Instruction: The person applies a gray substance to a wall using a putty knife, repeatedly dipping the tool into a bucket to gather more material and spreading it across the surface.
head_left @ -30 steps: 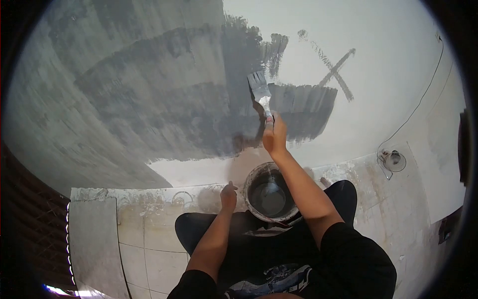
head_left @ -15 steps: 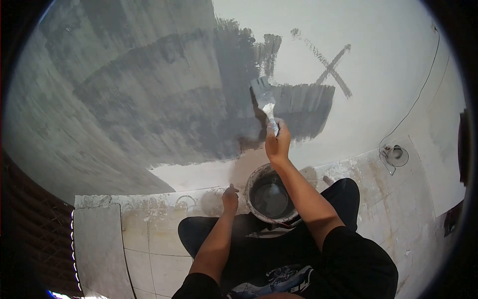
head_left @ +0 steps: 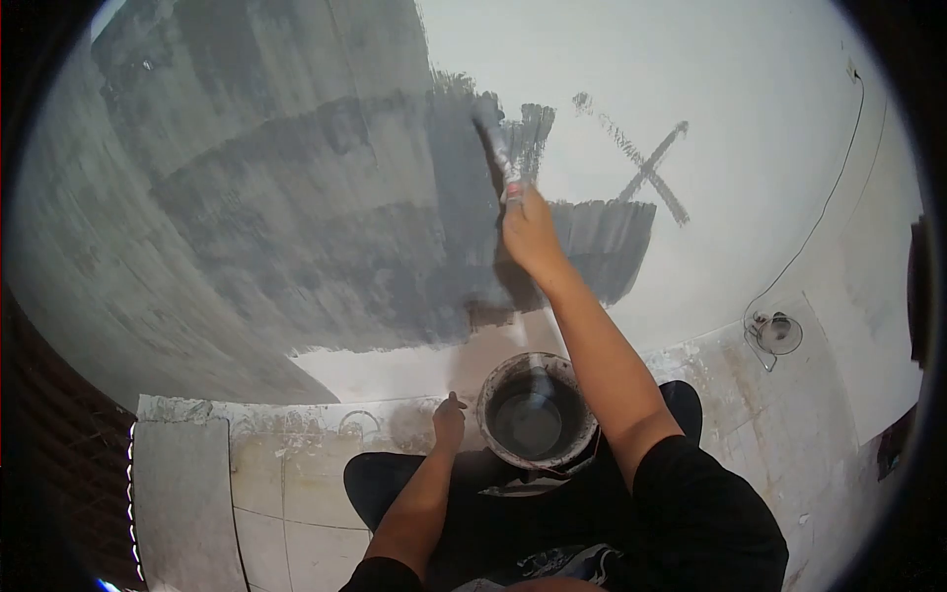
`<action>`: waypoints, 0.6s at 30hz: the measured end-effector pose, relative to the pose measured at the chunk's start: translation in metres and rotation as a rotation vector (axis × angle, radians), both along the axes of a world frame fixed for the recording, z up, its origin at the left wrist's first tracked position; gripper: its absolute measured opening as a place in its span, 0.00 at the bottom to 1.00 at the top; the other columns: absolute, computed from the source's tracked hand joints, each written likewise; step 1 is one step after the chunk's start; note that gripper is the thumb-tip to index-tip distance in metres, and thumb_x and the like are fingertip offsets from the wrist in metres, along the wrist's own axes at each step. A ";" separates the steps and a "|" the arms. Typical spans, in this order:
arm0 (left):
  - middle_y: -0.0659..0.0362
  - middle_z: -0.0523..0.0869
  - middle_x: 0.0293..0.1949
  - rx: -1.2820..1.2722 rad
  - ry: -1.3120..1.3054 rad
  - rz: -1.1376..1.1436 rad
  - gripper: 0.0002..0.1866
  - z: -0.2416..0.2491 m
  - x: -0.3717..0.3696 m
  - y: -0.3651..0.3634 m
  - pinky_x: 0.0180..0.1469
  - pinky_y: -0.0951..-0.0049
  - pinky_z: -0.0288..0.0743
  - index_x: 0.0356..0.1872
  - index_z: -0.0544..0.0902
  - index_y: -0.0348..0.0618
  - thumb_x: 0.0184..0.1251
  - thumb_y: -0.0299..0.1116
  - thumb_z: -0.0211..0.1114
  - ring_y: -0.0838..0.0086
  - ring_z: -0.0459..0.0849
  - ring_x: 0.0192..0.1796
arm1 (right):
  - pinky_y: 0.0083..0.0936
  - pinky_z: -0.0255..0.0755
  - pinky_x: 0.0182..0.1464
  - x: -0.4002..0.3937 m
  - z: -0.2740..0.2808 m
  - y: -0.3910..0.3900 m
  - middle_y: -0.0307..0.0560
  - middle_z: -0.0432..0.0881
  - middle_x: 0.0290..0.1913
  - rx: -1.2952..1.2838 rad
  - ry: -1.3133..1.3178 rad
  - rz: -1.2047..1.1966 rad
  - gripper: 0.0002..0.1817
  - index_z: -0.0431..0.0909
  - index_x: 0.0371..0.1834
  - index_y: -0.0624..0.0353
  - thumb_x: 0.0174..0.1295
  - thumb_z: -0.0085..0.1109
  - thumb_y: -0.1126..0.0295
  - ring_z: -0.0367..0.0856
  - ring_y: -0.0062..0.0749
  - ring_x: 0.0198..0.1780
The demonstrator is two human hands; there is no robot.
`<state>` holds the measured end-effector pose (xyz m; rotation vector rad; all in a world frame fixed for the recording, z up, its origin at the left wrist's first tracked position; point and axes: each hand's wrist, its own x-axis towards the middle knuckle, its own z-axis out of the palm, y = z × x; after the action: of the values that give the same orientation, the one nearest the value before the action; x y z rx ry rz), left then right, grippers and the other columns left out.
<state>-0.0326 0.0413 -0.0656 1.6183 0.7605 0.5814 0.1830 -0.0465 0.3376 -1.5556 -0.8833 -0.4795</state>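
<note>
A grey board [head_left: 185,503] lies on the tiled floor [head_left: 301,538], at the left. Beyond it stands a dark ribbed screen [head_left: 64,449], light showing along its edge. Pale smears and a faint ring [head_left: 361,426] mark the floor. At the right, a thin cord [head_left: 838,187] runs down to a clear round object [head_left: 779,334]; a dark item [head_left: 918,286] sits at the far right edge.
</note>
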 end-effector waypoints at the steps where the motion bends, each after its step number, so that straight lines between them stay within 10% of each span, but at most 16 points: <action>1: 0.61 0.73 0.15 -0.026 0.042 0.000 0.30 0.011 -0.003 -0.002 0.25 0.69 0.66 0.29 0.83 0.36 0.79 0.53 0.47 0.75 0.71 0.18 | 0.53 0.66 0.39 0.000 -0.005 0.002 0.70 0.76 0.33 -0.043 0.043 0.017 0.11 0.69 0.42 0.72 0.63 0.46 0.73 0.74 0.69 0.35; 4: 0.56 0.76 0.17 -0.060 0.119 0.008 0.31 0.026 -0.003 -0.005 0.34 0.63 0.71 0.28 0.84 0.35 0.80 0.51 0.45 0.68 0.77 0.24 | 0.51 0.68 0.37 -0.010 -0.036 -0.001 0.71 0.77 0.34 -0.183 0.130 -0.071 0.10 0.70 0.39 0.73 0.63 0.48 0.73 0.75 0.65 0.34; 10: 0.57 0.76 0.17 -0.087 0.102 0.030 0.31 0.017 -0.006 -0.003 0.31 0.65 0.71 0.27 0.83 0.35 0.79 0.52 0.46 0.71 0.75 0.22 | 0.47 0.73 0.32 -0.008 -0.140 0.000 0.74 0.78 0.33 -0.601 -0.549 -0.421 0.10 0.72 0.34 0.70 0.64 0.53 0.71 0.81 0.60 0.36; 18: 0.58 0.75 0.16 -0.062 0.077 0.003 0.30 0.026 -0.006 -0.003 0.31 0.65 0.70 0.27 0.82 0.36 0.78 0.52 0.48 0.72 0.75 0.21 | 0.46 0.71 0.40 -0.027 -0.176 -0.011 0.63 0.80 0.32 -0.266 0.190 -0.122 0.11 0.77 0.36 0.67 0.69 0.45 0.73 0.80 0.62 0.38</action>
<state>-0.0389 0.0382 -0.0401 1.5901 0.8300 0.4954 0.1559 -0.0570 0.1620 -1.8725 -0.7293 -0.3022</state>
